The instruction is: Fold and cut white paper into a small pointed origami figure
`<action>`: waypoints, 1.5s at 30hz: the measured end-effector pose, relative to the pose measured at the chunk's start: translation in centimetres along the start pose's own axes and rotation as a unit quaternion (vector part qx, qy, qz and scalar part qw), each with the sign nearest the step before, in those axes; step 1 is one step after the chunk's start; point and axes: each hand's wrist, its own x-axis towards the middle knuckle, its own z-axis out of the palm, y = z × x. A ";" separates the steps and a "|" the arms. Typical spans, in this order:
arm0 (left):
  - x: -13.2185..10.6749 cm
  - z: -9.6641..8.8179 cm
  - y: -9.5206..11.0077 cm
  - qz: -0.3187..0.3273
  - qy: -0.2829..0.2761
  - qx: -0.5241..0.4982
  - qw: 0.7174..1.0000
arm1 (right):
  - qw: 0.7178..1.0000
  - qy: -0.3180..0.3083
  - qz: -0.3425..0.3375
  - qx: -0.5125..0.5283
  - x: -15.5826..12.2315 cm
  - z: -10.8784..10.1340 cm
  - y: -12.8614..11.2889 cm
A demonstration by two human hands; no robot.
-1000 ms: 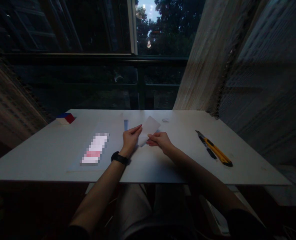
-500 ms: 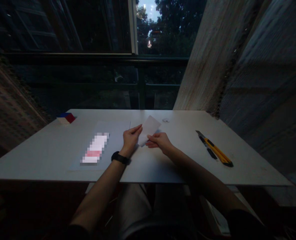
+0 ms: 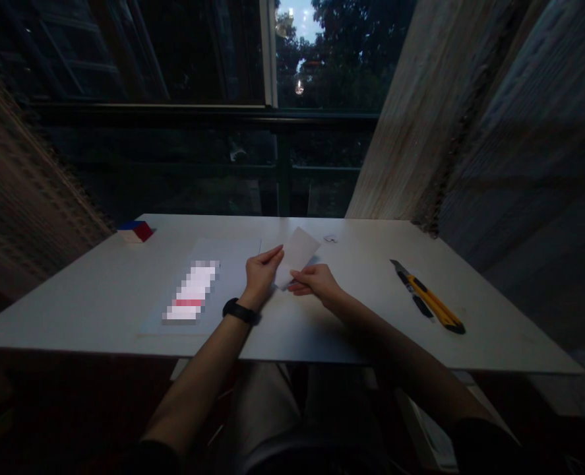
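Between my two hands, a small piece of white paper (image 3: pixel 298 252) is held tilted above the table. My left hand (image 3: pixel 262 274) pinches its left edge between thumb and fingers, and a black band circles that wrist. At the paper's lower edge, my right hand (image 3: pixel 316 282) grips it with the thumb on top and the fingers beneath. Part of the lower edge is hidden behind the right fingers. Left of my hands, white sheets (image 3: pixel 237 254) lie flat, with a lit, pixelated phone-like rectangle (image 3: pixel 193 290) on them.
On the white table (image 3: pixel 351 330), a yellow utility knife (image 3: pixel 435 303) and a slimmer black cutter (image 3: pixel 413 293) lie at the right. Small paper scraps (image 3: pixel 330 238) rest near the back. A coloured cube (image 3: pixel 135 231) stands at the far left. Curtains flank the window behind.
The whole view has shifted slightly, with the table's things appearing a little further right. Both hands keep their hold on the paper, with hardly any movement.
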 end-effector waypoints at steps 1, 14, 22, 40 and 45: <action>0.0 0.0 -0.1 0.000 -0.002 -0.001 1.000 | 1.000 0.001 0.003 -0.007 0.0 0.1 0.0; 0.1 -0.1 -0.3 -0.005 -0.004 -0.007 1.000 | 1.000 -0.013 0.008 -0.015 0.0 0.1 0.1; -0.1 0.0 0.1 -0.020 -0.020 -0.032 0.999 | 1.000 0.009 0.001 -0.012 0.3 0.3 0.5; -0.1 -0.1 0.3 -0.026 -0.011 -0.019 0.999 | 0.999 0.011 -0.030 0.012 0.4 -0.1 0.7; 0.1 -0.1 0.0 -0.037 -0.014 -0.022 0.999 | 0.999 0.029 -0.035 0.023 0.7 -0.4 0.6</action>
